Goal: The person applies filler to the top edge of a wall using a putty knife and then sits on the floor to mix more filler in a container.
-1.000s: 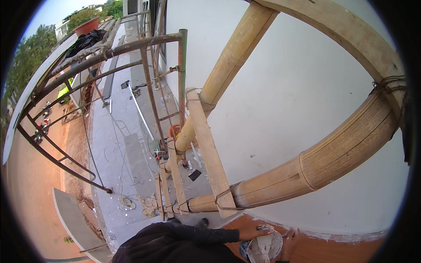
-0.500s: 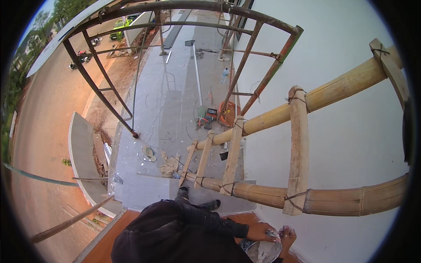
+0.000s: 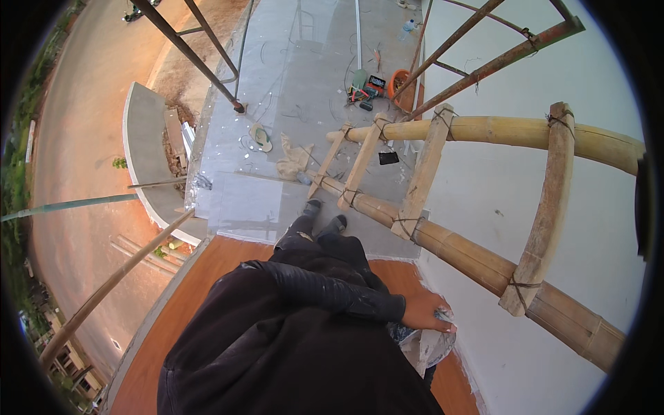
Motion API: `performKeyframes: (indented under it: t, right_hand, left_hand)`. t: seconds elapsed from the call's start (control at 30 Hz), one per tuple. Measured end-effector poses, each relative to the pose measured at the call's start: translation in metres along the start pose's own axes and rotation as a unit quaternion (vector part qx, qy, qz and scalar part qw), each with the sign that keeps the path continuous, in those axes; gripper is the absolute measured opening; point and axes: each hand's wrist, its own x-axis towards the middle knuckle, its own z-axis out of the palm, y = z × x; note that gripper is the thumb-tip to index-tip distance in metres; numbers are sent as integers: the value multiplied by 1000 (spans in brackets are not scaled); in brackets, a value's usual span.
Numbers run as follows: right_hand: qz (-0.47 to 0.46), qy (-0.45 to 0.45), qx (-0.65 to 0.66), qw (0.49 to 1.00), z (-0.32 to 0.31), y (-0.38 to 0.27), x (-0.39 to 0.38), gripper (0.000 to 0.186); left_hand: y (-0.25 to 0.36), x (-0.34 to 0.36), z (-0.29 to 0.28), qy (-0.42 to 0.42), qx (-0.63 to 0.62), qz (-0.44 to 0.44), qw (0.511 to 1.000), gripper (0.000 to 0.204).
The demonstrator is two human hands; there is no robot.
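We see the left hand (image 3: 423, 310) reaching across the body in a black sleeve (image 3: 339, 296), its fingers bent over and pinching the rim of a pail (image 3: 436, 346) that sits low at the right, close by the wall. We cannot tell whether a tool is caught under those fingers as well, and the right hand is out of our sight, so we cannot tell its state. The pail's inside is coated with something whitish, though we cannot judge how much it holds. As for how far things stand, we find the wall (image 3: 588, 228) white over the whole stretch in view, with a few small dark marks on it, and a rough white smear along its foot, where it meets the orange-brown floor (image 3: 194, 283). Whether that smeared edge counts as finished, we cannot say. A bamboo ladder (image 3: 432, 162) slants between us and the wall, untouched by the hand we see. Farther off, on the grey paving, we note an orange tub (image 3: 398, 81), a power drill (image 3: 374, 88), a pale cloth (image 3: 292, 160) and a flip-flop (image 3: 261, 137).
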Motion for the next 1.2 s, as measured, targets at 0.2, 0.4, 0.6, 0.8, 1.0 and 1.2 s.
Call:
performKeyframes:
  t: [0.2, 0.4, 0.6, 0.8, 1.0, 1.2]
  right_hand:
    - [2, -39, 24, 999, 11, 3, 25, 24]
    - [13, -84, 38, 996, 34, -5, 44, 27]
    - [34, -123, 64, 990, 72, -4, 47, 30]
    - [43, -155, 109, 981, 154, -11, 51, 33]
    - [7, -198, 165, 966, 267, -57, 41, 37]
    - [-106, -327, 12, 939, 388, -153, -18, 34]
  left_hand:
    - [34, -1, -42, 20, 28, -92, 995, 50]
    - [43, -24, -59, 138, 69, -75, 985, 50]
    - [52, -39, -85, 165, 34, -101, 981, 53]
    - [56, -71, -144, 165, -22, -89, 982, 44]
    - [81, -151, -255, 271, 1, -127, 954, 41]
    - [90, -227, -365, 373, 26, -144, 916, 40]
